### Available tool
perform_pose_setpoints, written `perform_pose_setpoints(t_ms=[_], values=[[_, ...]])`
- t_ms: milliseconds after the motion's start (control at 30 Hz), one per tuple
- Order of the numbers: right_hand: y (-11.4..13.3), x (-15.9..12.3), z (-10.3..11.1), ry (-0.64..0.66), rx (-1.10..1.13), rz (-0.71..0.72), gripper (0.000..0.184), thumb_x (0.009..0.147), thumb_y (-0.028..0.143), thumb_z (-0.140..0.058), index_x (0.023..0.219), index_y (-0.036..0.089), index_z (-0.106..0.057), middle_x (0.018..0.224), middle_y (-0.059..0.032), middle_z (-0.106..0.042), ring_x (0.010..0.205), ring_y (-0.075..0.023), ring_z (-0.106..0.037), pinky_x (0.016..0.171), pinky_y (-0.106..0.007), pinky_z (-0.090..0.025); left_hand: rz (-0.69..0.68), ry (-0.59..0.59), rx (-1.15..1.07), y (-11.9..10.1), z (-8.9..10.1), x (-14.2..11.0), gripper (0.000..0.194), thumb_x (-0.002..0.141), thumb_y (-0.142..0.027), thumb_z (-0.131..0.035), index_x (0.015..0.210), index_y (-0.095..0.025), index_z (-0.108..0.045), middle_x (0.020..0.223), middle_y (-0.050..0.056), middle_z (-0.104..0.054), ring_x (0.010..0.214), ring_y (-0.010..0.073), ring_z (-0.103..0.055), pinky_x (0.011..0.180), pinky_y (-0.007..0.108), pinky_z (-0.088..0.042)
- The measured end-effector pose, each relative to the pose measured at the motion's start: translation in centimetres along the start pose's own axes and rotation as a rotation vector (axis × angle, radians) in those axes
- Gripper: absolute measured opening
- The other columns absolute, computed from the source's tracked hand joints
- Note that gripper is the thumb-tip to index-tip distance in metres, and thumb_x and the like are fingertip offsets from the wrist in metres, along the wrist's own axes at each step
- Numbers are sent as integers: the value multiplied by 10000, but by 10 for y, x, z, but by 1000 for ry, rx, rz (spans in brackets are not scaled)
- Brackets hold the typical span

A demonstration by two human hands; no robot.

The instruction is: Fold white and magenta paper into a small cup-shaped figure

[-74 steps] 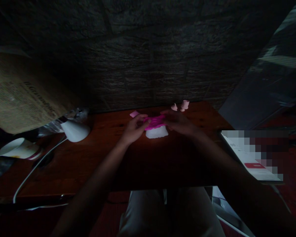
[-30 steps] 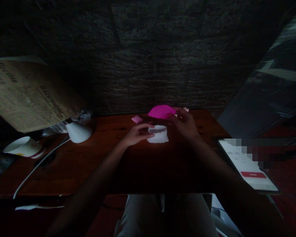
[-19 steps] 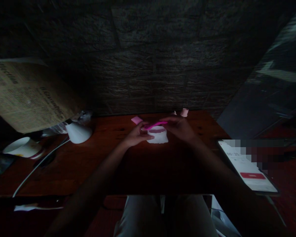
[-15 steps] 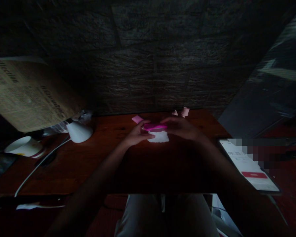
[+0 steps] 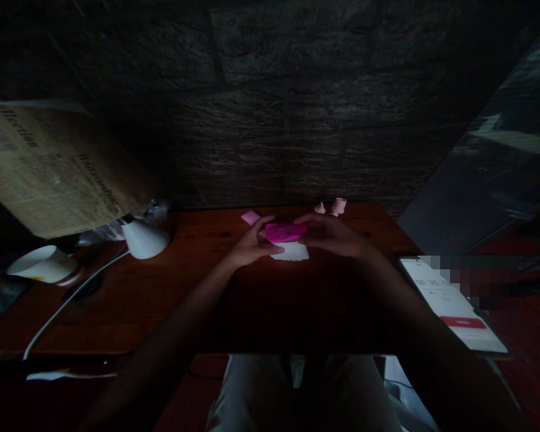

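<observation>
Above the wooden table, my left hand (image 5: 251, 243) grips the left end of a bright pink piece (image 5: 285, 233), thumb below and fingers above. The piece looks thin and soft; whether it is paper or cloth I cannot make out in the dim light. At its right end my right hand (image 5: 330, 233) has its fingers closed on the edge. Just below the pink piece lies a white piece (image 5: 292, 251) with an uneven edge. A small pink square (image 5: 251, 217) rests behind my left hand. Crumpled pale pink pieces (image 5: 338, 206) sit beyond my right hand.
On the left of the table (image 5: 130, 312) stand a paper cup (image 5: 45, 265) and a white cone-shaped object (image 5: 146, 239) with a cable, below a printed paper bag (image 5: 58, 168). A phone (image 5: 454, 306) showing a timer lies at the right. A brick-patterned wall (image 5: 261, 126) rises behind.
The bright pink piece has turned between my hands, so more of its broad face shows. Both hands keep nearly the same place. The view has shifted slightly.
</observation>
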State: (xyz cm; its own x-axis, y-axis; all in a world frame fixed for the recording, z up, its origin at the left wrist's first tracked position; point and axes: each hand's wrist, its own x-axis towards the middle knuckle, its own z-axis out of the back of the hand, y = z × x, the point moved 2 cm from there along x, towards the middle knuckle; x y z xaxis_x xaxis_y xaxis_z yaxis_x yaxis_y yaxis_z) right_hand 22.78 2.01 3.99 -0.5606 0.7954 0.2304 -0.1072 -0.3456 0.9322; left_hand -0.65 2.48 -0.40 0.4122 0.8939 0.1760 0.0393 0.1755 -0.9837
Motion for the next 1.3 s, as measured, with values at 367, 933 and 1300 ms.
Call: perform_pose_setpoints(t_ms=[367, 933, 1300], values=[[-2, -2, 2, 74, -49, -61, 406, 720, 284, -813, 1099, 215, -686, 1052, -47, -729, 949, -200, -688, 824, -344, -569, -7, 28, -9, 2, 1, 0, 865, 636, -157, -886, 1399, -255, -490, 1296, 108, -655, 1129, 275, -670, 1011, 468, -535], [9, 0, -9, 14, -142, 58, 380, 767, 340, -782, 1125, 235, -714, 1198, -63, -724, 1133, -249, -661, 1033, -451, -490, 4, 20, 4, 3, 1, 0, 969, 635, -177, -893, 1466, -258, -400, 1366, 134, -608, 1190, 293, -639, 1033, 480, -520], [5, 0, -8, 46, -206, 96, 443, 772, 369, -779, 1179, 216, -691, 1269, -85, -693, 1170, -253, -642, 1030, -430, -489, -8, 44, -14, 7, 2, 1, 976, 644, -145, -879, 1481, -270, -393, 1365, 128, -611, 1186, 307, -642, 994, 478, -551]])
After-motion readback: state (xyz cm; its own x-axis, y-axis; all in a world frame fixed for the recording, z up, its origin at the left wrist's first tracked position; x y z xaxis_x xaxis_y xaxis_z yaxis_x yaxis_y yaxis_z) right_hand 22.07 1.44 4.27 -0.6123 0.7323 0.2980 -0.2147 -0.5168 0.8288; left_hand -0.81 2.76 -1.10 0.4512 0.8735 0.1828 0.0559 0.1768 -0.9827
